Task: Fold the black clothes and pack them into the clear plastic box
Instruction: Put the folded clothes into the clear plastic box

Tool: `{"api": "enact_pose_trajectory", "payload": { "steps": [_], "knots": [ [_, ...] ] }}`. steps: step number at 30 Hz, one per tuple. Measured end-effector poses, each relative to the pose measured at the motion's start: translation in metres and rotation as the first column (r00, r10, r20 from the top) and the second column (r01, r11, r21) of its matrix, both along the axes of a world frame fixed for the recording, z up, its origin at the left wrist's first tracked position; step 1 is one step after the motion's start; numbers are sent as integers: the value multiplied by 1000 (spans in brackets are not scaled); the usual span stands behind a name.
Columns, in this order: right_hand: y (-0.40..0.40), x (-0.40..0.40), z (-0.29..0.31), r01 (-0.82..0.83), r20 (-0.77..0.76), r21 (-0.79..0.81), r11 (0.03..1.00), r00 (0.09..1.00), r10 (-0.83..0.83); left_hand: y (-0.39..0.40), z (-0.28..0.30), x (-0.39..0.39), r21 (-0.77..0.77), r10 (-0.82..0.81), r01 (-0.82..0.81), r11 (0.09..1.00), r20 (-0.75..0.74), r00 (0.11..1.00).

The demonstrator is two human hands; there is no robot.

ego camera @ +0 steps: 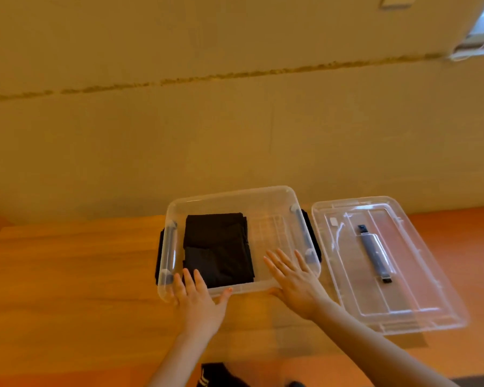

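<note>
The clear plastic box point(232, 192) stands open on the wooden table, close to the wall. A stack of folded black clothes point(218, 250) lies in its left half; the right half shows the bare ribbed bottom. My left hand point(199, 300) is spread flat over the box's near left corner, fingers straight. My right hand point(294, 280) is spread with straight fingers over the near right part of the box, thumb by the front rim. Neither hand holds anything.
The box's clear lid point(419, 277), with a grey handle, lies upside down to the right, overhanging the table edge. The wooden table point(73, 275) stretches to the left. A beige wall rises right behind the box. Dark fabric point(218, 375) shows at the bottom edge.
</note>
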State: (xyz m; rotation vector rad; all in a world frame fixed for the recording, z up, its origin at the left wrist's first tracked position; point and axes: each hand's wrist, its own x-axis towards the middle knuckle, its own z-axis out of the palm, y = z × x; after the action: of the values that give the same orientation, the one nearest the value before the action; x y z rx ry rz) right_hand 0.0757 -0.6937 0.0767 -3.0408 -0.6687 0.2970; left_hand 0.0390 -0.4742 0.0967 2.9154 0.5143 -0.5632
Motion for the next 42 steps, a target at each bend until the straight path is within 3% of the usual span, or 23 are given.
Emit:
{"api": "enact_pose_trajectory", "payload": {
  "steps": [2, 5, 8, 13, 21, 26, 28, 30, 34, 39, 42],
  "knots": [
    [-25, -12, -4, 109, 43, 102, 989, 992, -114, -18, 2, -11, -15, 13, -12, 1000, 22, 1000],
    [-73, -38, -21, 373, 43, 255, 892, 917, -396, -53, 6, -19, -22, -173, 176, 984, 123, 977],
    [-102, -60, -40, 531, -152, 156, 833, 846, -511, -92, 8, -21, -54, -336, 346, 937, 140, 931],
    [-111, -80, -65, 519, -235, 90, 850, 840, -488, -112, -1, -26, 3, -409, 409, 913, 43, 912],
    [-121, -88, -80, 545, -57, 301, 782, 830, -556, -113, -6, -25, 55, -447, 448, 892, -32, 894],
    [-132, -87, -75, 496, -72, 401, 771, 855, -513, -112, -5, -25, 24, -425, 427, 904, -47, 904],
    [-140, -78, -47, 478, -44, 563, 674, 832, -553, -116, 0, -25, -10, -417, 417, 909, -63, 907],
    [-155, -64, 2, 523, -124, 687, 505, 769, -628, -122, 8, -22, -37, -424, 423, 906, -57, 904],
    [-206, -37, 93, 393, -71, 870, 298, 699, -712, -147, 35, 0, -140, -452, 457, 878, 68, 889],
    [-254, -11, 173, 294, -44, 924, 244, 717, -696, -179, 89, 42, -393, -340, 441, 807, 302, 891],
    [-263, 3, 203, 242, -138, 967, 74, 750, -647, -187, 115, 62, -519, -225, 431, 739, 412, 883]
  ]
}}
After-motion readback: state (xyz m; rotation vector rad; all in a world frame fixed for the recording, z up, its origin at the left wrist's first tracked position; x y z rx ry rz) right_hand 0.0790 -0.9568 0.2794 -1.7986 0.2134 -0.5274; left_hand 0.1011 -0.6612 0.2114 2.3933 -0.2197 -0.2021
